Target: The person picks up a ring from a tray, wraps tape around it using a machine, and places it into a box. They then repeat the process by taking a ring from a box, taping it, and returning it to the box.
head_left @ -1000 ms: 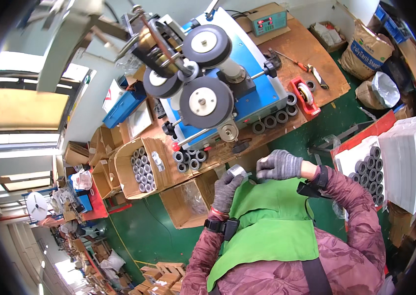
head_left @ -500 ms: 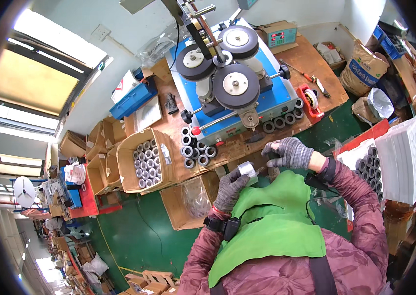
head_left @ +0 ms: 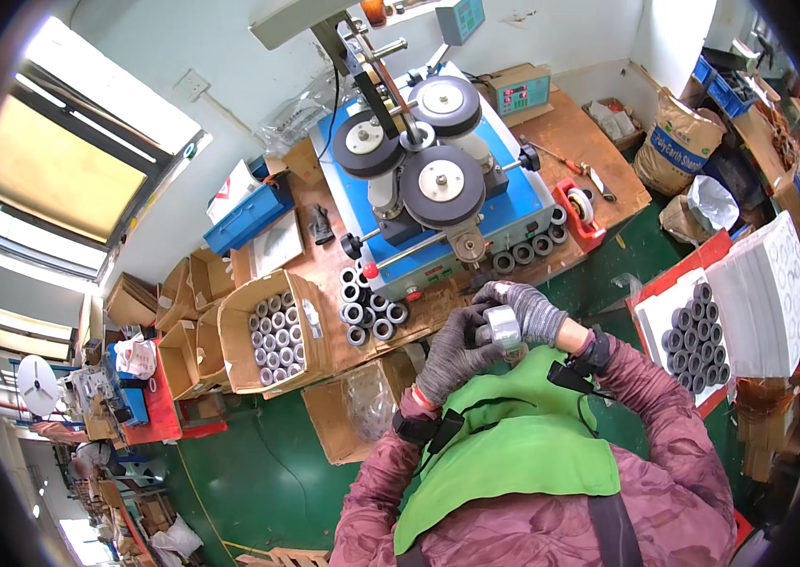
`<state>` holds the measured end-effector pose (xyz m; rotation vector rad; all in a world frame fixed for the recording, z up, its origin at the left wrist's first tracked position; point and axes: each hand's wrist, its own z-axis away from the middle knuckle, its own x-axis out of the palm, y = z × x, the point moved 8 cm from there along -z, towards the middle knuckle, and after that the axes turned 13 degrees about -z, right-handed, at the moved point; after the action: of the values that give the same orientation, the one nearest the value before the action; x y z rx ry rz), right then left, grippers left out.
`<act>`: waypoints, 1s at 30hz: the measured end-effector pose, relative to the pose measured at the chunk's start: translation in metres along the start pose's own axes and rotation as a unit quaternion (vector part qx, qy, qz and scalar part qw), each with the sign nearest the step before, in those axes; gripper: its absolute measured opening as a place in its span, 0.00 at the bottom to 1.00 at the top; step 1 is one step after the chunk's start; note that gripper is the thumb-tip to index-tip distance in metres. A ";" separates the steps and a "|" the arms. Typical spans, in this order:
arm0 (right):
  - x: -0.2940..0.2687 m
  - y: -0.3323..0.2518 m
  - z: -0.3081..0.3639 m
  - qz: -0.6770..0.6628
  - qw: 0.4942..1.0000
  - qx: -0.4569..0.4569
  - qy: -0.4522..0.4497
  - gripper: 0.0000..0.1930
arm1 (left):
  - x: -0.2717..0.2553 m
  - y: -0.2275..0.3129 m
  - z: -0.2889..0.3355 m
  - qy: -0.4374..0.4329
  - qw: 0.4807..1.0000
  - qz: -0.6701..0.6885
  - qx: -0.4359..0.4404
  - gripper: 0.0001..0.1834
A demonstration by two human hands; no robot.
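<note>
My gloved hands meet in front of the green apron, just off the table's near edge. A shiny silvery roll (head_left: 505, 328), tape-like in look, sits between them. The fingers of my left hand (head_left: 457, 355) are closed on its left side. My right hand (head_left: 534, 315) curls over from the far right, its fingertips meeting my left fingers above the roll. What those right fingers pinch, if anything, is hidden. Nearest on the table are a heap of dark grey rings (head_left: 369, 312) and a row of similar rings (head_left: 523, 252).
A blue machine with black wheels (head_left: 442, 186) fills the table (head_left: 608, 142). Left of the heap stands a carton of rings (head_left: 230, 333). An open carton (head_left: 329, 430) with plastic film sits below the edge. At right, dark rings (head_left: 697, 337) lie on a white sheet; a red tape dispenser (head_left: 579, 213) is at the corner.
My right hand has moved left and down to meet my left hand, which has shifted slightly right. The silvery roll has turned and now lies between both hands.
</note>
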<state>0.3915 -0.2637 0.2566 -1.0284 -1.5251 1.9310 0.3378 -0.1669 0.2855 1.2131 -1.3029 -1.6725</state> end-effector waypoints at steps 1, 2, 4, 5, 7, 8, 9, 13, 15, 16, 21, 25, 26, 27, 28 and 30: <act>-0.006 -0.004 -0.003 -0.096 0.995 -0.002 0.037 0.22 | -0.002 0.005 -0.002 0.001 1.000 0.000 0.001 0.32; -0.012 -0.015 -0.001 -0.019 0.997 -0.036 0.061 0.20 | -0.002 0.010 -0.003 -0.011 0.998 0.056 -0.020 0.30; -0.022 -0.032 0.000 0.017 0.995 -0.062 0.070 0.19 | -0.004 0.015 -0.004 -0.007 0.983 0.179 -0.027 0.19; -0.027 -0.038 0.000 0.052 0.992 -0.087 0.079 0.18 | -0.008 0.014 -0.006 -0.007 0.984 0.179 -0.026 0.19; -0.031 -0.033 -0.004 0.057 0.993 -0.083 0.068 0.18 | -0.024 0.006 -0.007 0.027 0.988 0.145 -0.037 0.10; -0.032 -0.025 -0.006 0.076 0.994 -0.045 0.057 0.18 | -0.026 0.005 -0.009 0.028 0.987 0.152 -0.043 0.06; -0.033 -0.017 -0.007 0.095 0.994 -0.007 0.045 0.17 | -0.026 0.005 -0.011 0.028 0.987 0.152 -0.044 0.06; -0.041 -0.030 -0.004 0.291 0.950 -0.017 0.113 0.13 | -0.010 -0.004 -0.022 0.010 0.994 0.091 -0.064 0.11; -0.039 -0.028 -0.009 0.298 0.948 -0.009 0.113 0.13 | -0.002 -0.011 -0.026 0.022 0.995 0.067 -0.072 0.13; -0.041 -0.022 -0.011 0.296 0.947 0.023 0.119 0.13 | -0.002 0.001 -0.030 0.039 0.995 -0.087 -0.025 0.16; -0.058 0.025 -0.012 0.161 0.974 0.064 0.143 0.13 | 0.007 0.057 -0.022 0.029 0.935 -0.315 0.163 0.18; -0.057 0.030 -0.019 0.058 0.991 0.002 0.119 0.12 | -0.022 0.029 -0.019 0.057 0.987 -0.112 0.100 0.19; -0.058 0.033 -0.017 0.000 0.993 0.007 0.119 0.11 | -0.023 0.020 -0.023 0.069 0.987 -0.133 0.064 0.25; -0.060 0.036 -0.014 -0.002 0.992 0.007 0.122 0.11 | -0.016 0.017 -0.030 0.066 0.987 -0.134 0.064 0.25; -0.060 0.042 -0.012 -0.040 0.992 0.019 0.121 0.11 | -0.006 0.008 -0.038 0.051 0.996 -0.059 0.041 0.29; -0.054 0.044 -0.010 -0.130 0.981 0.124 0.080 0.10 | 0.011 -0.008 -0.049 0.033 0.999 -0.009 0.021 0.37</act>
<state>0.4363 -0.3100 0.2278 -0.8108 -1.2265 1.7564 0.3805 -0.1906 0.2719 1.2974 -1.2963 -1.6117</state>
